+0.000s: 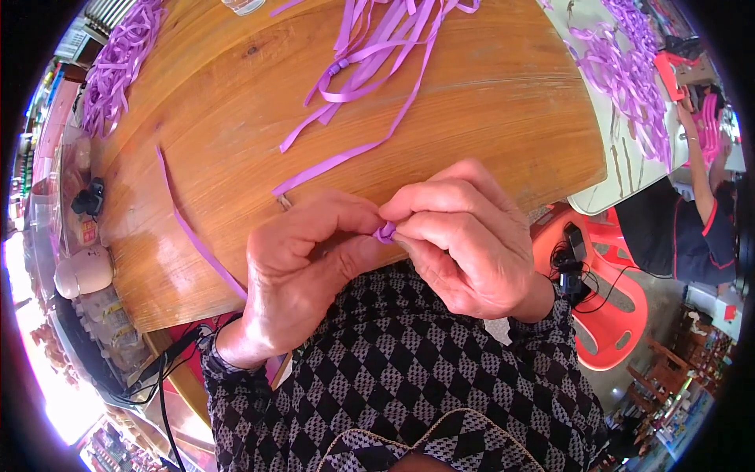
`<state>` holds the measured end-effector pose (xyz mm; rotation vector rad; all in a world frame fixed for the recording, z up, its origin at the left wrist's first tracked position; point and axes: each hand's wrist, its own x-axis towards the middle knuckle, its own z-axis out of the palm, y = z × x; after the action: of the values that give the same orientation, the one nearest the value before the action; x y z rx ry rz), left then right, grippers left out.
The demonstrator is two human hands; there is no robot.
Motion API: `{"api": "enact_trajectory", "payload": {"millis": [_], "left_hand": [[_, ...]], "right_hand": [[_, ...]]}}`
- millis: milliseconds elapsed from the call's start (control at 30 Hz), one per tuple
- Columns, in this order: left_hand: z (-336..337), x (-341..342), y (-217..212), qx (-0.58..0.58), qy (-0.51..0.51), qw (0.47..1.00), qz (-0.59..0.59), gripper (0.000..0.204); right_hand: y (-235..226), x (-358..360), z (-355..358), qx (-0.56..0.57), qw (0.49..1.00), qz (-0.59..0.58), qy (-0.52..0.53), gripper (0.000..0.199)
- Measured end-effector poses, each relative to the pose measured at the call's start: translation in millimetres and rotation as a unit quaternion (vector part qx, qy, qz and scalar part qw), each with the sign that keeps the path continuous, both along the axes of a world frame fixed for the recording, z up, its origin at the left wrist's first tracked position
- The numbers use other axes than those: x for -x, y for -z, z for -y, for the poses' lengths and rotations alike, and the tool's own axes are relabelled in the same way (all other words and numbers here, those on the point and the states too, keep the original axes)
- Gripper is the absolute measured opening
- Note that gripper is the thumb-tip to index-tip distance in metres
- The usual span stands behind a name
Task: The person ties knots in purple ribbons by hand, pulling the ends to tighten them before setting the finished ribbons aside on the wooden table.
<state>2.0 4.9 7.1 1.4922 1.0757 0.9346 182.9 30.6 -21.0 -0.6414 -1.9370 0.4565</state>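
A small purple ribbon knot is pinched between my two hands, just off the near edge of the wooden table. My left hand grips it from the left with thumb and forefinger. From the right, my right hand pinches it between thumb and fingertips. One purple ribbon strip lies on the table and runs under my left wrist. Farther off, a bunch of purple ribbons spreads over the wood, with a knot on one strand and a loose tail reaching toward my left hand.
Heaps of purple ribbon lie at the far left and on a white table at the right. An orange plastic chair stands right of me, with black cables and a small device. Another person's arm shows beyond it.
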Motion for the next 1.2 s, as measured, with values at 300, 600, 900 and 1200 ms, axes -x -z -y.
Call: {"api": "enact_trajectory", "payload": {"millis": [300, 600, 900, 1200], "left_hand": [[6, 0, -1, 0.264, -0.050, 0.957, 0.105, 0.016], [10, -6, 3, 0.319, -0.098, 0.932, 0.138, 0.014], [10, -7, 8, 0.261, -0.084, 0.944, 0.186, 0.012], [8, -10, 8, 0.268, -0.088, 0.938, 0.202, 0.012]], "right_hand": [[3, -4, 2, -0.008, 1.000, 0.013, 0.011, 0.028], [-2, -4, 3, 0.033, 0.999, -0.010, -0.027, 0.024], [-3, -7, 4, 0.065, 0.997, -0.003, -0.040, 0.022], [-4, -10, 4, 0.069, 0.997, 0.005, -0.025, 0.022]]}}
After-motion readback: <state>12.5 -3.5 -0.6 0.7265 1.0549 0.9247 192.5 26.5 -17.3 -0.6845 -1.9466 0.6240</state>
